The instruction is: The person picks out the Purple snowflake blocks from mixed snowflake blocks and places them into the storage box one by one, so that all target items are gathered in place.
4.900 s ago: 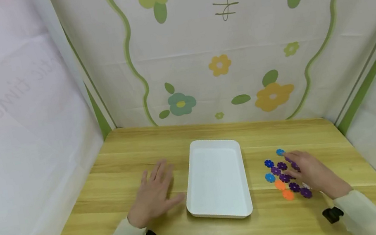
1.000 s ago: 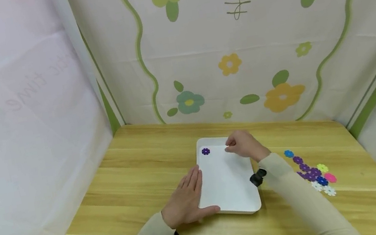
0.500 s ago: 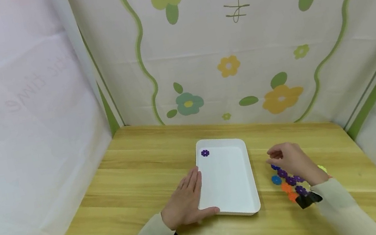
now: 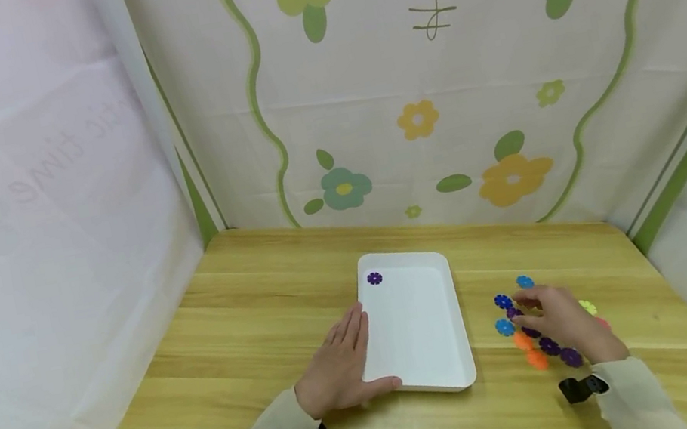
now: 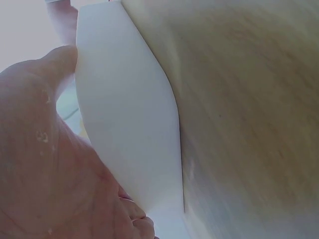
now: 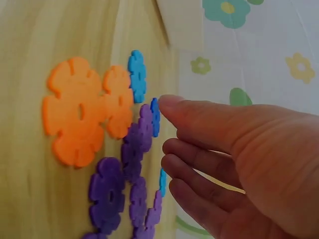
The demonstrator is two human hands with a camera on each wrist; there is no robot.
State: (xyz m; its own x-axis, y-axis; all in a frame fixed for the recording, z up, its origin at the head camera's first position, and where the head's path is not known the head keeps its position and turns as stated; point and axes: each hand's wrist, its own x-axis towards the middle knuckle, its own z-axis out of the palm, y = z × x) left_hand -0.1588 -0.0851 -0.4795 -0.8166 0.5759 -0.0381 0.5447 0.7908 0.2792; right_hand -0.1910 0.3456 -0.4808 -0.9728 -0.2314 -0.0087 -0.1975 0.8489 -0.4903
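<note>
A white rectangular tray [image 4: 414, 340] lies on the wooden table, holding one purple snowflake disc [image 4: 375, 279] in its far left corner. My left hand [image 4: 337, 365] rests against the tray, straight fingers along its left side and thumb at the near edge. Over the loose snowflake discs on the right hovers my right hand [image 4: 565, 317], thumb and fingers apart with nothing between them. Its thumb tip is close to a dark blue disc [image 6: 155, 117] in the right wrist view. Around it lie purple discs [image 6: 107, 194], orange discs [image 6: 77, 112] and a light blue disc [image 4: 504, 327]. The hand hides part of the pile.
A yellow disc [image 4: 587, 307] and a partly hidden pink disc [image 4: 602, 323] lie right of the right hand. Another light blue disc [image 4: 524, 281] sits beyond it. A flower-print curtain [image 4: 363, 88] stands behind the table [image 4: 248, 300], with white cloth on both sides.
The purple disc has come into the tray since the oldest frame. My left hand has moved onto the tray's edge. My right hand has gone from above the tray back to the discs, fingers spreading.
</note>
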